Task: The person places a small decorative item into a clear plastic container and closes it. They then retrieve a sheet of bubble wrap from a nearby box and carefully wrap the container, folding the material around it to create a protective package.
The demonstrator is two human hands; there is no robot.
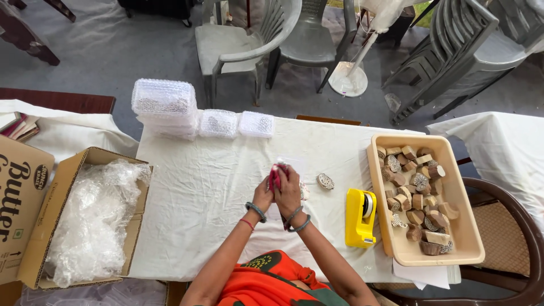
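The left hand [263, 195] and right hand [289, 190] are pressed together around a small red thing [275, 175], left of the yellow tape dispenser [360, 218]. Better keep it low over the white cloth [198, 192].

Grey floor [113, 51], plastic chairs [243, 39] — white-clothed table [192, 192]

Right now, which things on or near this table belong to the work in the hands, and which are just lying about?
In use:
left hand and right hand, pressed together around a small item
carved wooden block
tray of wooden blocks
yellow tape dispenser
stacked clear boxes
carton of bubble wrap

Lying about:
plastic chairs
fan base
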